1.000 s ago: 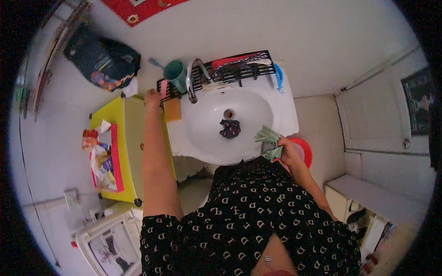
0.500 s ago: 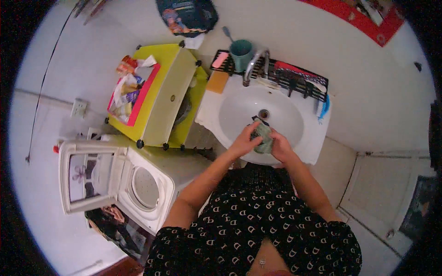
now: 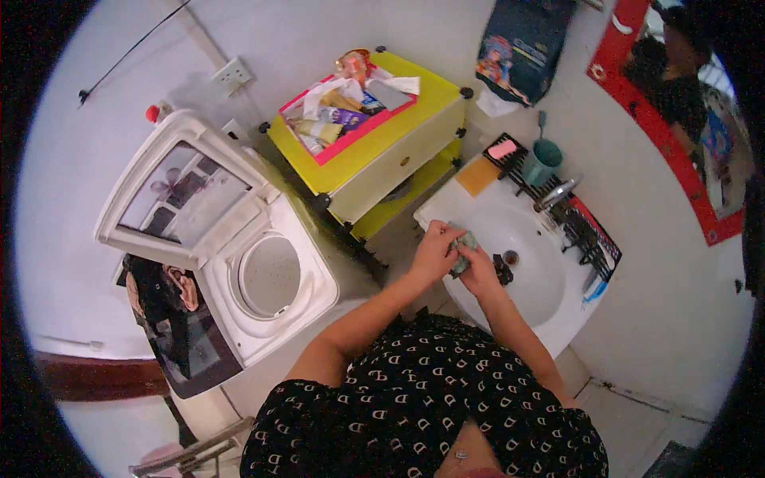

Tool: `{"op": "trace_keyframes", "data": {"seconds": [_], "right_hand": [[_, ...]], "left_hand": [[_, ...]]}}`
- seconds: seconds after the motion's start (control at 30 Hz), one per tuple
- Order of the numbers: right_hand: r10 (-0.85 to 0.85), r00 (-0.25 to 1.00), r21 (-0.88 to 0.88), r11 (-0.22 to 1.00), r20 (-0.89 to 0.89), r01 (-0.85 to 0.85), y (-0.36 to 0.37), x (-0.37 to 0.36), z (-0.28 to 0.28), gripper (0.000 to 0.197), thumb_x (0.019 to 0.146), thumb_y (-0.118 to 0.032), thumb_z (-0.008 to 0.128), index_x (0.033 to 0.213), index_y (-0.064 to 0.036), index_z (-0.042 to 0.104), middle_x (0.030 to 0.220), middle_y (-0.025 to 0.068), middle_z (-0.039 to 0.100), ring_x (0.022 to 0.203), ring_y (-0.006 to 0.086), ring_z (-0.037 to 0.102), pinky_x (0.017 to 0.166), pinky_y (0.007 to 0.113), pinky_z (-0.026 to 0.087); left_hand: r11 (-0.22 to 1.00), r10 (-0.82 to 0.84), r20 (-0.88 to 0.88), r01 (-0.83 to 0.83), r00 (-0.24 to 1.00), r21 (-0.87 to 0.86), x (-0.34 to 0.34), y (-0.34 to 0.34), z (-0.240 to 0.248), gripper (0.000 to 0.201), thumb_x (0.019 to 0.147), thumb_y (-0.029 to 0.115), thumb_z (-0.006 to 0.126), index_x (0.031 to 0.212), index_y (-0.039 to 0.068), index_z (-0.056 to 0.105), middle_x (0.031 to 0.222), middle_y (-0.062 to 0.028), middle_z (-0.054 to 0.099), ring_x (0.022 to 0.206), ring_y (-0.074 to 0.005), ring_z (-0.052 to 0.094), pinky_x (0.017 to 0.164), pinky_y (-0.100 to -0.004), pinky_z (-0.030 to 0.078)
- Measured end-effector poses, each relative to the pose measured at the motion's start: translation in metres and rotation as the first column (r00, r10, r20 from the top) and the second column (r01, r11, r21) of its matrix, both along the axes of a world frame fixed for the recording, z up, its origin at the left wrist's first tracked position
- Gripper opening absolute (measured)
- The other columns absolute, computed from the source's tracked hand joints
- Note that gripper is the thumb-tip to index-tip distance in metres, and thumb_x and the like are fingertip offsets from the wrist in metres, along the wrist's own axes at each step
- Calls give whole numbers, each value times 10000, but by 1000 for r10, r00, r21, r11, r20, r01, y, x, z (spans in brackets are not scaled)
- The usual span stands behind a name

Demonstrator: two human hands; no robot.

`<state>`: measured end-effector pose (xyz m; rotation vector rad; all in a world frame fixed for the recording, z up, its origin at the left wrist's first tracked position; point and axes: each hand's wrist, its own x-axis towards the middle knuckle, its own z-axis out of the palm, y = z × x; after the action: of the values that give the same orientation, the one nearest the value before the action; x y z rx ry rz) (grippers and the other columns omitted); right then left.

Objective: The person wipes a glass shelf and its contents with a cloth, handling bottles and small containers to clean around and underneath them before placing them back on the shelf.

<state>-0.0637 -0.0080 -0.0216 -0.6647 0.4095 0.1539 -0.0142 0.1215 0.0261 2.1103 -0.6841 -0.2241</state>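
At the white ceramic washbasin (image 3: pixel 542 291), the left hand (image 3: pixel 434 252) and right hand (image 3: pixel 480 275) pinch a crumpled pale-green cloth (image 3: pixel 468 238) (best squeezed evenly, I'd judge, over the basin).

Pale single letters repeat across my black top (image 3: pixel 430 378). Light lettering runs over the hanging dark bag (image 3: pixel 519 52). Near the front edge of the pink-rimmed box (image 3: pixel 368 130), the purple packet (image 3: pixel 346 119) has markings too small for me to read.
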Motion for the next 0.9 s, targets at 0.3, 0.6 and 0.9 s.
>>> {"op": "trace_keyframes", "data": {"seconds": [0.3, 0.6, 0.9], "right_hand": [[180, 947, -958, 160, 267, 240, -3, 213, 89, 370, 744, -111, 630, 1088, -39, 514, 1050, 122, 561, 977, 231, 546, 827, 329, 431], [366, 930, -735, -619, 40, 275, 74, 271, 85, 311, 665, -69, 604, 975, -71, 588, 956, 129, 586, 926, 325, 522, 812, 429, 434], [569, 781, -864, -227, 256, 448, 97, 250, 105, 414, 652, -8, 565, 1059, -82, 588, 1039, 127, 599, 960, 317, 545, 841, 397, 441]], "left_hand": [[845, 507, 320, -388, 800, -369, 100, 145, 59, 349, 732, -34, 565, 1066, 67, 544, 1059, -120, 497, 865, -246, 538, 710, -307, 479], [836, 549, 291, -523, 784, -166, 170, 208, 53, 325, 748, -10, 563, 1067, 50, 550, 990, -139, 567, 822, -261, 586, 718, -352, 484], [882, 461, 441, -450, 770, -138, 183, 214, 49, 289, 724, -3, 575, 1008, 49, 566, 902, -143, 601, 807, -308, 593, 707, -380, 478]]}}
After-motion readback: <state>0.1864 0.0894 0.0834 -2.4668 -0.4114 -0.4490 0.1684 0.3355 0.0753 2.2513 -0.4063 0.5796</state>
